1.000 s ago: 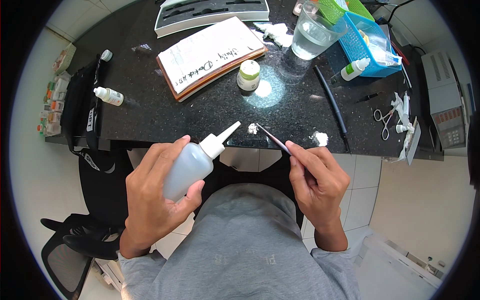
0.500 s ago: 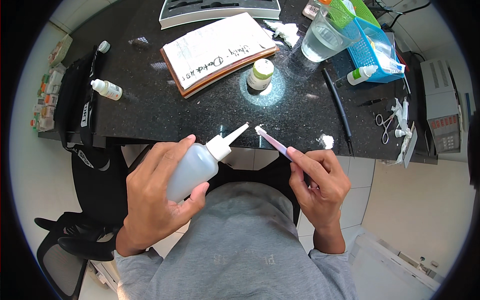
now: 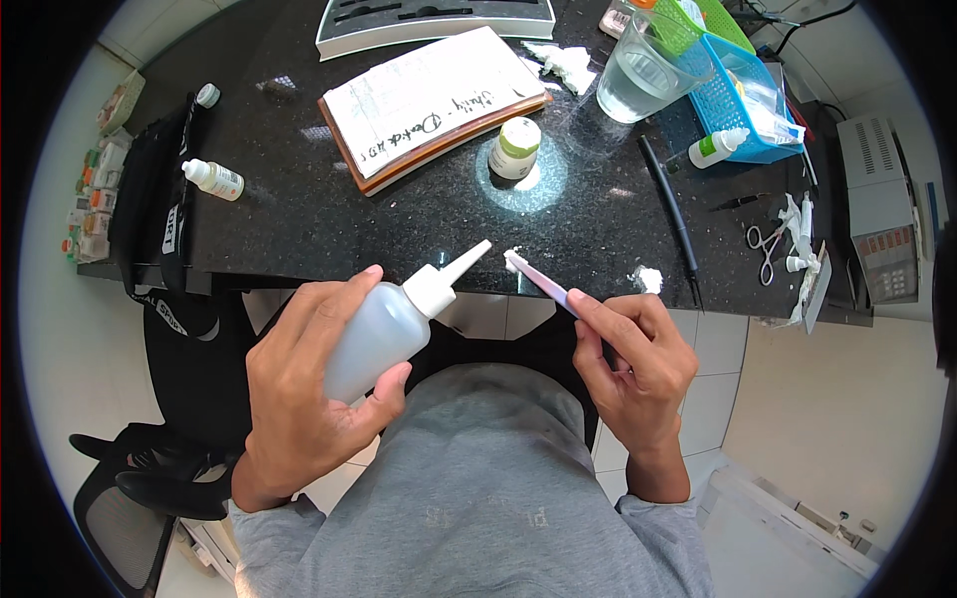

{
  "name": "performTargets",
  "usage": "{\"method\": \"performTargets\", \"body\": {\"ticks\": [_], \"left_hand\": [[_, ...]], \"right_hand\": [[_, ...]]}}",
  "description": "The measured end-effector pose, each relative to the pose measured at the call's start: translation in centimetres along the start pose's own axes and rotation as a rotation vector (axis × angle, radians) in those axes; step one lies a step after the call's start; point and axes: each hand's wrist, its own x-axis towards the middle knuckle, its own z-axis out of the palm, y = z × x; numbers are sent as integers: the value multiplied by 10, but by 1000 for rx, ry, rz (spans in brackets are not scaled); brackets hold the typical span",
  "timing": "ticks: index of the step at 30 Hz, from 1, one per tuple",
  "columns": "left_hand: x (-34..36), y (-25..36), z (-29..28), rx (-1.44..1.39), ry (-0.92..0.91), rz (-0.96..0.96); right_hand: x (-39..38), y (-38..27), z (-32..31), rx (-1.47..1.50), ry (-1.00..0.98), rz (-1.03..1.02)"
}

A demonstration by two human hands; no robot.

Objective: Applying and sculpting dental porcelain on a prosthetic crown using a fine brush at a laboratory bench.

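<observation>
Our left hand [image 3: 309, 374] grips a squeeze bottle [image 3: 374, 344], its spout [image 3: 467, 262] over the black table [image 3: 329, 234]. Our right hand [image 3: 638, 359] pinches a thin purple stick [image 3: 545, 284], its tip at white crumbs [image 3: 510, 264] near the table's edge.

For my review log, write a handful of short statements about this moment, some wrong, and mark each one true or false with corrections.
1. The left hand holds a squeeze bottle. True.
2. Both hands hold bottles. False: the right hand holds a slim tool.
3. The drinking glass stands left of the blue basket. True.
4. A jar stands on the notepad. False: the jar stands on the black tabletop.
5. The sleeves are red. False: the sleeves are grey.
</observation>
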Motion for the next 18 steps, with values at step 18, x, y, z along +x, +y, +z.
{"method": "performTargets", "body": {"ticks": [18], "left_hand": [[57, -42, -24, -71, 726, -95]], "right_hand": [[16, 0, -5, -62, -35, -45]]}}
